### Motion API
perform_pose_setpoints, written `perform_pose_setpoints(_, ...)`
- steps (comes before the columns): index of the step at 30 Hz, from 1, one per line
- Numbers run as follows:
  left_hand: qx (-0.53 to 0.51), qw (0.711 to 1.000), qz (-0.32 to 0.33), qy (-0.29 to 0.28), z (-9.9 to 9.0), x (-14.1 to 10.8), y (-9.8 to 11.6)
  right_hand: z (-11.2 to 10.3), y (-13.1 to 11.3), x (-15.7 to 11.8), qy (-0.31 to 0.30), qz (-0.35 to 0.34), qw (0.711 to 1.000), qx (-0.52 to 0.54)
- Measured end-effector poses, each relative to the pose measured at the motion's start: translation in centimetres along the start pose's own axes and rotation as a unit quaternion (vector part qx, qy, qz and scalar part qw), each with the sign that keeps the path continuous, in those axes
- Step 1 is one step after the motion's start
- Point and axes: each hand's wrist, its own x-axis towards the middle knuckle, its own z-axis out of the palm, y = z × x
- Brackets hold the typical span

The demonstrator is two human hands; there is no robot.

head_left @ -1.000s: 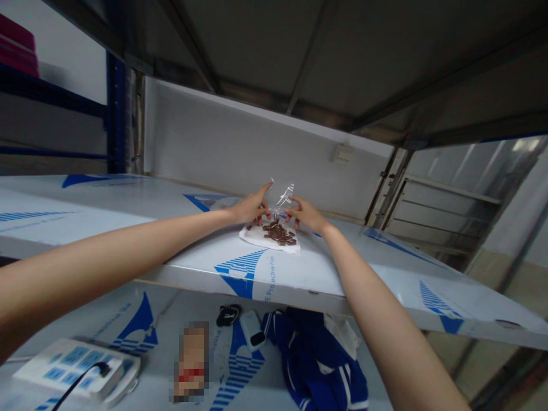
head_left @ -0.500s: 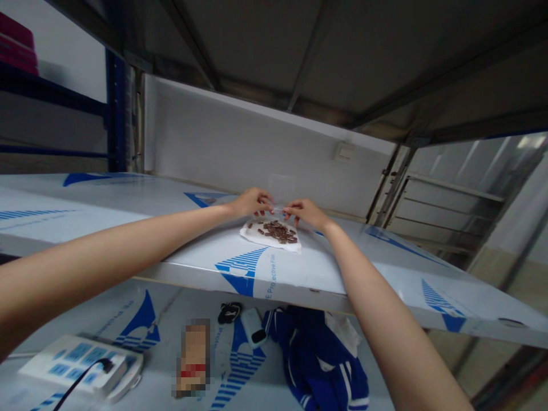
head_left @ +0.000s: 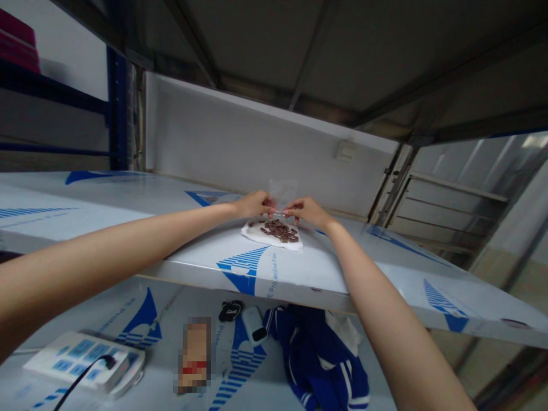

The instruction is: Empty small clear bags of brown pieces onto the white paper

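Both hands meet above the back of the upper shelf, pinching a small clear plastic bag (head_left: 283, 191) between them. My left hand (head_left: 259, 204) holds the bag's near edge from the left, fingers closed. On the other side, my right hand (head_left: 309, 211) pinches the same edge. Just in front of the fingers lies a white sheet (head_left: 252, 233), and a pile of small brown pieces (head_left: 280, 230) rests on it. The bag is see-through, and nothing can be made out inside it.
The film-covered shelf (head_left: 180, 240) spans the view. Below it are a power strip (head_left: 85, 362), a black coiled item (head_left: 230, 310), a pale device (head_left: 254, 326), a blurred-out item (head_left: 194, 354) and blue-and-white clothing (head_left: 321, 359). A metal shelf (head_left: 257, 51) hangs overhead.
The clear bag now stands out more upright behind the fingers. My left fingers have closed in on its edge, and the two hands are slightly nearer each other.
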Motion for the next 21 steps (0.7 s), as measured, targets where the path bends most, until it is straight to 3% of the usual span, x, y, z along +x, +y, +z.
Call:
perform_pose_setpoints(6, 0.016, 0.999, 0.036, 0.007, 0.36, 0.34, -0.31, -0.20, -0.24, 0.11, 0.018, 0.004, 1.000, 0.017)
perform_pose_setpoints(11, -0.003, 0.997, 0.079, -0.003, 0.30, 0.05, -0.06, -0.20, -0.74, -0.01, -0.008, -0.023, 0.999, 0.033)
perform_pose_setpoints(21, -0.058, 0.998, 0.029, -0.019, 0.52, -0.32, -0.81, 0.05, -0.12, -0.10, -0.021, -0.018, 0.999, 0.040)
